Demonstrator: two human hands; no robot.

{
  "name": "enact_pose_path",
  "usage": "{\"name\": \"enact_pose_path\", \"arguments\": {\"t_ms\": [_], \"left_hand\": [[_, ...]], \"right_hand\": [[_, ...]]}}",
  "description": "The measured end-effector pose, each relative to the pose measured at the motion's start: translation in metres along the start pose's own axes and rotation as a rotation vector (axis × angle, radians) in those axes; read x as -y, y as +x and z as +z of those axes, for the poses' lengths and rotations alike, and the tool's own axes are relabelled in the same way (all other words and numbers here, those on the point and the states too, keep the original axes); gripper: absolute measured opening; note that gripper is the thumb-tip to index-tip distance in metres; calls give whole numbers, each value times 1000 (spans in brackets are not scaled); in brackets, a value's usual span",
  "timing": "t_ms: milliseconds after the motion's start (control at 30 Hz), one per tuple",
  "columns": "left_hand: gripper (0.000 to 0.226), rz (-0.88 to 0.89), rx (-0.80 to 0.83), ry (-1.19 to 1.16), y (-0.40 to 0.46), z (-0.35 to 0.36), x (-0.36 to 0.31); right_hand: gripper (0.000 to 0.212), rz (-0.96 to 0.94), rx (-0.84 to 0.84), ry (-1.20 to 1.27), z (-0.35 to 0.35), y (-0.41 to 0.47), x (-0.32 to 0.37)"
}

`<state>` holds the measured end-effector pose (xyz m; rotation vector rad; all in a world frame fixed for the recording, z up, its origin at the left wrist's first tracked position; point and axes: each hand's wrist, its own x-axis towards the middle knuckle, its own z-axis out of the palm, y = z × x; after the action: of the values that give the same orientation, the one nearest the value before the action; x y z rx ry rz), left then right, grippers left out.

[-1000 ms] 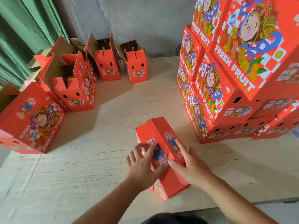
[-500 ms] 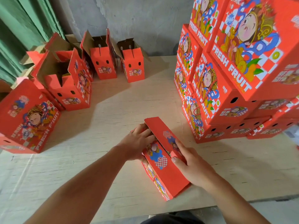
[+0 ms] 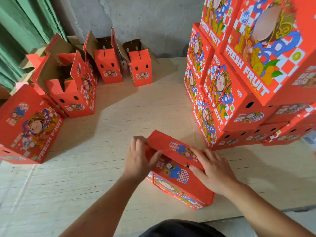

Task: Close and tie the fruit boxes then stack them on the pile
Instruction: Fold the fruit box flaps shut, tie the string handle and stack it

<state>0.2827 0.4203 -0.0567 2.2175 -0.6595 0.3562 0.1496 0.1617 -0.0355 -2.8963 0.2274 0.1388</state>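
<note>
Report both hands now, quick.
Left hand: fingers curled round the left top flap of the box.
Right hand: fingers straight, pressing the right top flap down; holds nothing.

A pale wooden tabletop (image 3: 119, 117) fills the middle. Behind its far edge rises a rough grey plastered wall (image 3: 145, 19); a green curtain (image 3: 22, 31) hangs beyond its far-left corner.

- Fruit box (image 3: 177, 170): printed red cardboard, smooth, faintly satin.
- Open boxes (image 3: 71, 86): raw brown corrugated board inside.
- Table (image 3: 119, 127): pale plywood, matt, grainy.
- Wall (image 3: 145, 19): rough grey plaster.
- Curtain (image 3: 22, 31): green cloth.
</note>
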Motion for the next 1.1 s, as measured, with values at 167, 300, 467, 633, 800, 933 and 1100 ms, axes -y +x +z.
{"name": "enact_pose_path", "arguments": {"t_ms": [167,300,467,633,800,933,1100], "left_hand": [[106,125,645,232,60,-10,10],[101,226,851,342,84,-2,9],[80,210,866,390,100,8,-1],[86,159,852,434,83,13,0],[96,139,872,479,75,16,3],[92,148,747,560,63,21,-2],[86,55,456,342,39,15,-3]], "right_hand": [[76,-9,98,31,-3,6,-4],[77,-1,164,54,-7,11,-9],[77,19,237,111,-11,20,-13],[82,31,310,79,-10,26,-15],[85,32,289,36,-3,18,-8],[81,50,130,-110,12,11,6],[82,47,-35,-148,19,2,6]]}}
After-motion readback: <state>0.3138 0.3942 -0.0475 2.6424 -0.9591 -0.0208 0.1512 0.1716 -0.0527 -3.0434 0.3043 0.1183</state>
